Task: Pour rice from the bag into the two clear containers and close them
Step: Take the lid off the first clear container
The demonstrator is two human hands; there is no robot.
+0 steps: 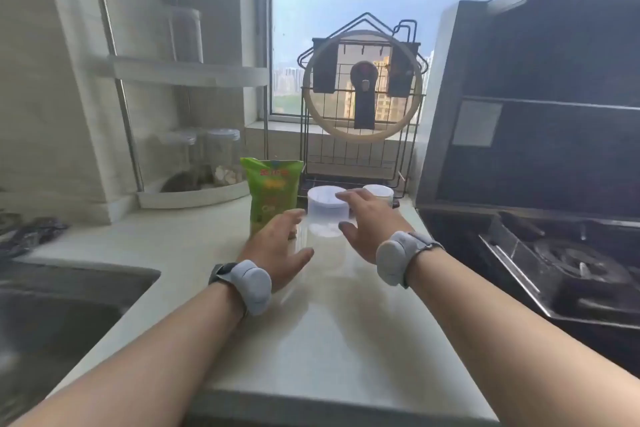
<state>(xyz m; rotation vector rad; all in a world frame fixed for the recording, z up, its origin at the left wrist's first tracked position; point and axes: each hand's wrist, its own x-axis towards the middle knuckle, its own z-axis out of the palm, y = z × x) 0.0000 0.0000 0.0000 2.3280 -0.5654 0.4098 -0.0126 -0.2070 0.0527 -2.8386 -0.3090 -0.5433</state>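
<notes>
Both bare forearms reach straight forward, side by side and a little apart. The left hand (pixel 277 250) is spread, palm turned inward, thumb pointing right, fingers loosely extended. The right hand (pixel 367 218) sits slightly farther ahead, palm facing left and down, fingers splayed, thumb tucked low. Each wrist carries a grey band (pixel 254 284) with a rounded pod.

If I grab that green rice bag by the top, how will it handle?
The green rice bag stands upright and looks full, so probably heavy for its size. Its soft plastic would likely sag and fold. Glossy film may slip; supporting the bottom seems safer.
</notes>
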